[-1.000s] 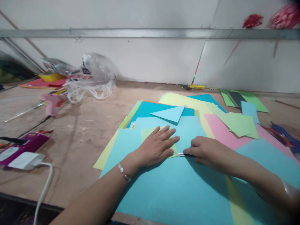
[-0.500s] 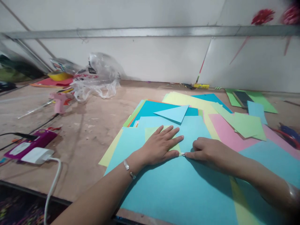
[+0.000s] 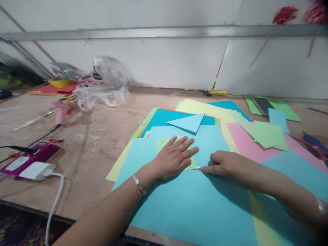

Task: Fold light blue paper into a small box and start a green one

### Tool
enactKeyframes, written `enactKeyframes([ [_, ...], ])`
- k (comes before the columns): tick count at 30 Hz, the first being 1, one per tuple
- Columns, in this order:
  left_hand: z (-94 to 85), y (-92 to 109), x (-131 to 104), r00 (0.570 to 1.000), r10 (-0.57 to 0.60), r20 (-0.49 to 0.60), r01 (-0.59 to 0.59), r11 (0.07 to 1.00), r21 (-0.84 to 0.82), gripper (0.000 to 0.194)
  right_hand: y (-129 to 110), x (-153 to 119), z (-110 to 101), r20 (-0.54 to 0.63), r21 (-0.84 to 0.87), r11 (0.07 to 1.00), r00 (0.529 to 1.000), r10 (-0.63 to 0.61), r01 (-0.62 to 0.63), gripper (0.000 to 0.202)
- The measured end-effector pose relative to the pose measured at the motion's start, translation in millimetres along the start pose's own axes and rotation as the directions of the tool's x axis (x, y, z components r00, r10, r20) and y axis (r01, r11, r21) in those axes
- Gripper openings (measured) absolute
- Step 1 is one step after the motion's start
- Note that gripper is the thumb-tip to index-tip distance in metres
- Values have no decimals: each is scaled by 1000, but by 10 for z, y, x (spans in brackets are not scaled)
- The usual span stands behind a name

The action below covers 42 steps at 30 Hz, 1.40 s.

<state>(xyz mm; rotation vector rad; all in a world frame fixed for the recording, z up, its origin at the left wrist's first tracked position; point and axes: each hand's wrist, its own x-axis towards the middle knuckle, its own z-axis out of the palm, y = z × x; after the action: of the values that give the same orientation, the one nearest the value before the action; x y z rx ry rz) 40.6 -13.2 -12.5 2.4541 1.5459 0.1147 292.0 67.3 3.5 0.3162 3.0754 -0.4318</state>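
Observation:
My left hand [image 3: 173, 157] lies flat with spread fingers on a pale green paper piece [image 3: 162, 143], most of which it covers. Under that piece is a large light blue sheet [image 3: 194, 208]. At the lower right corner of the green piece, my right hand [image 3: 225, 164] is closed with its index finger stretched forward. A small, thin silvery piece like a blade [image 3: 198, 168] sticks out from its fingertips and touches the green paper's corner; the rest of it is hidden. A folded light blue triangle [image 3: 189, 123] rests just beyond my left hand.
Cut green paper [image 3: 271, 135] lies on a pink sheet [image 3: 243, 140] at the right, near red-handled scissors [image 3: 312, 147]. To the left are a pink glue gun [image 3: 60, 111], a purple power strip [image 3: 30, 160] with a white charger [image 3: 38, 171], and a plastic bag [image 3: 105, 82].
My left thumb has drawn back from the silvery piece, showing more of the green paper's corner. My right hand stays almost in place. The whole view has shifted slightly.

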Motion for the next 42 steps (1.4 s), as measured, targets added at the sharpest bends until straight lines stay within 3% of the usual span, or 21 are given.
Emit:
enactKeyframes([
  [8, 51, -19, -3, 999, 12, -46, -11, 1000, 10, 49, -125, 47, -15, 43, 86, 991, 994, 104, -107, 36],
  [21, 44, -4, -11, 999, 4, -46, -3, 1000, 25, 49, -409, 164, 104, -38, 103, 982, 986, 164, -159, 35],
  [26, 31, 2, -15, 999, 6, -50, -6, 1000, 4, 48, -559, 270, 165, -25, 164, 946, 957, 289, -281, 36],
  [29, 40, 50, 1, 999, -25, -46, 24, 1000, -17, 48, -568, 281, 203, -81, 95, 973, 973, 217, -209, 32],
  [33, -3, 90, 19, 986, -84, -146, 66, 990, -124, 52, -452, 229, 193, -84, 22, 996, 993, 84, -83, 31],
  [35, -71, 31, 4, 986, -62, -155, 35, 985, -171, 56, -398, 209, 164, -54, 47, 995, 994, 95, -92, 31],
  [39, -210, -230, -81, 998, 50, -42, -55, 989, -139, 81, -381, 201, 112, -9, 59, 991, 993, 122, -121, 34],
  [42, -267, -368, -146, 998, 69, -10, -70, 990, -120, 95, -402, 206, 95, 17, 91, 981, 985, 173, -173, 38],
])
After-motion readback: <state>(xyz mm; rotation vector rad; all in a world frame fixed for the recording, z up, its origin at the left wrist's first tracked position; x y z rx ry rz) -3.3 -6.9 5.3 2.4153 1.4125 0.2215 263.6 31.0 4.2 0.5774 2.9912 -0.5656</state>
